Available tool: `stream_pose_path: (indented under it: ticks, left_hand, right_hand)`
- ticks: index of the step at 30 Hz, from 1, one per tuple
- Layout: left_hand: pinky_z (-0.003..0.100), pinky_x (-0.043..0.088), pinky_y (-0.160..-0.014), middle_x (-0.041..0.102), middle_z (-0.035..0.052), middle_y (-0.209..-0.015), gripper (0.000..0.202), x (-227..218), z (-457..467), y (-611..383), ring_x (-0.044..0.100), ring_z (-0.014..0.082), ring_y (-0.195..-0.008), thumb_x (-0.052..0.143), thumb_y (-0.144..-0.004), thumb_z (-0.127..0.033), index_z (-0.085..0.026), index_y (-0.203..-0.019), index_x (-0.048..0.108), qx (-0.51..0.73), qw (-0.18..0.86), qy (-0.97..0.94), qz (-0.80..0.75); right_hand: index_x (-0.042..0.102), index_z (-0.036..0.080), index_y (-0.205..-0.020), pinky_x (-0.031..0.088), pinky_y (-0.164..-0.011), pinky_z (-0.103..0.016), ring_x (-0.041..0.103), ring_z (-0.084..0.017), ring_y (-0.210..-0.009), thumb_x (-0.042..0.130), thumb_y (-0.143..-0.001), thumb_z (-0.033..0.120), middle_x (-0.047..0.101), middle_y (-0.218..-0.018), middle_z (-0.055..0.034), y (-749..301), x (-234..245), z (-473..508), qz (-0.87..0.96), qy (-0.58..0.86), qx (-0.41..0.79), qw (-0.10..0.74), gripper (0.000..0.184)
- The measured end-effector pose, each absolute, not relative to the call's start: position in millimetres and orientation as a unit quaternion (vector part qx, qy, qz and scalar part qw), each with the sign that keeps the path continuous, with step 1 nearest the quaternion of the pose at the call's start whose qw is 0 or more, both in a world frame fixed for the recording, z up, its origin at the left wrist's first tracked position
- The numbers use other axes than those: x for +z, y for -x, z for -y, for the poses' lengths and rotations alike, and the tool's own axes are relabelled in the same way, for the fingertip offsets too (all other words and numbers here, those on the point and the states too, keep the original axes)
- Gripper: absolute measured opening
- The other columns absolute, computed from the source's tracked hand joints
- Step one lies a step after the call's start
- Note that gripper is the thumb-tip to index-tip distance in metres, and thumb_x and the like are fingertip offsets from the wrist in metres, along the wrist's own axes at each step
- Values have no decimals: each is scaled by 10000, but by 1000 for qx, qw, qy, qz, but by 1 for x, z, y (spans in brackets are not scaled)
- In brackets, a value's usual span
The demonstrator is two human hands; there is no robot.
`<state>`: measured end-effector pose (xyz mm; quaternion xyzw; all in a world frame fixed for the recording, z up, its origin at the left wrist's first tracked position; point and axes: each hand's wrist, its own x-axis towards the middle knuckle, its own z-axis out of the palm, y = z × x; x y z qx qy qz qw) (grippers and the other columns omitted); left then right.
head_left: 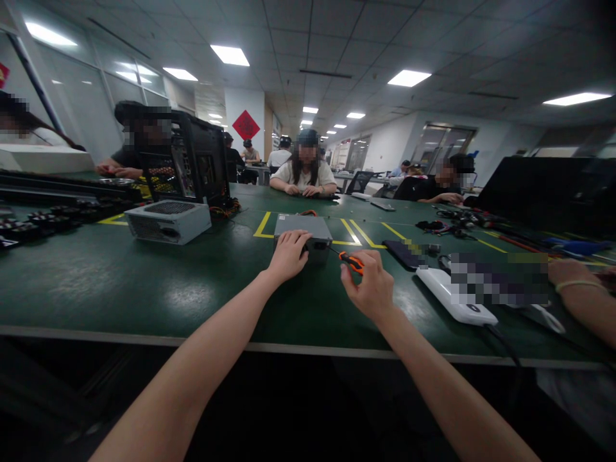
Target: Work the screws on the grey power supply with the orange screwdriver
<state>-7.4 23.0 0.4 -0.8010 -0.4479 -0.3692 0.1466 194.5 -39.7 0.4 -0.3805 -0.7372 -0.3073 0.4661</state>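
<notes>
A grey metal box that looks like a computer power supply unit (312, 227) stands on the green table in front of me, with a socket on its near face. Over its near left edge lies my left hand (289, 253), fingers on the top and thumb down the front, holding it. My right hand (370, 282) is closed around the orange and black handle of a screwdriver (351, 263). The screwdriver's thin shaft points left at the unit's near right corner; whether the tip touches a screw is too small to tell.
Another power supply unit (168, 221) sits left, before an open computer case (192, 157). To the right lie a dark phone-like slab (405, 254), a white power strip (455, 296) with a black cable, and loose cables. Co-workers sit around the table; one person's forearm (584, 298) reaches in from the right.
</notes>
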Motion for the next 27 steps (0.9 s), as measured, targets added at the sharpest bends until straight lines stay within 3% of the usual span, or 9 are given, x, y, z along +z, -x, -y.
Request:
stream_pose_path:
  ticks: [4,9,13,20,24,27]
  left_hand:
    - [358,276,-994,480,54,-1183,422,0,-24,7,414,201,-1099,480,-755,-178,-195,-1176,449,-367,150,801,448]
    - [375,251,-1015,467,72,-1210,429,1,-20,4,399,201,-1135,452,-779,-180,-182,-1207,428,-345,169,801,459]
    - [465,194,-1027,374,82,-1320,415,2,-12,-2,288,227,-1246,401,-808,-152,-239,-1212,439,-289,214,821,443]
    - [574,164,-995,283,77,-1389,453,-1,-8,-12,231,284,-1271,421,-809,-158,-308,-1237,429,-214,269,839,421]
    - [574,171,-996,278,79,-1395,448,0,-8,-14,236,285,-1267,392,-821,-159,-296,-1246,426,-200,279,837,426]
    - [576,179,-992,279,87,-1394,446,0,-8,-15,238,288,-1266,365,-832,-165,-288,-1258,415,-194,285,837,425]
  right_hand:
    - [394,199,-1049,449,-560,-240,576,-149,-743,452,-820,238,563,-937,-66,-195,0,40,752,367,-305,455,240]
    - [401,198,-1046,437,-552,-237,589,-157,-711,502,-807,336,584,-875,-53,-196,0,40,729,398,-311,461,294]
    - [363,189,-1079,465,-601,-261,586,-182,-829,455,-820,304,557,-959,-91,-195,1,39,735,396,-260,486,298]
    - [432,177,-1025,432,-541,-256,606,-184,-716,448,-819,430,596,-907,-79,-203,5,38,681,495,-253,478,327]
    - [399,170,-1067,432,-544,-259,593,-197,-795,434,-817,387,563,-981,-107,-202,6,37,680,484,-250,491,332]
    - [418,180,-1032,409,-520,-243,591,-169,-704,448,-822,364,585,-919,-81,-201,6,37,687,466,-298,471,280]
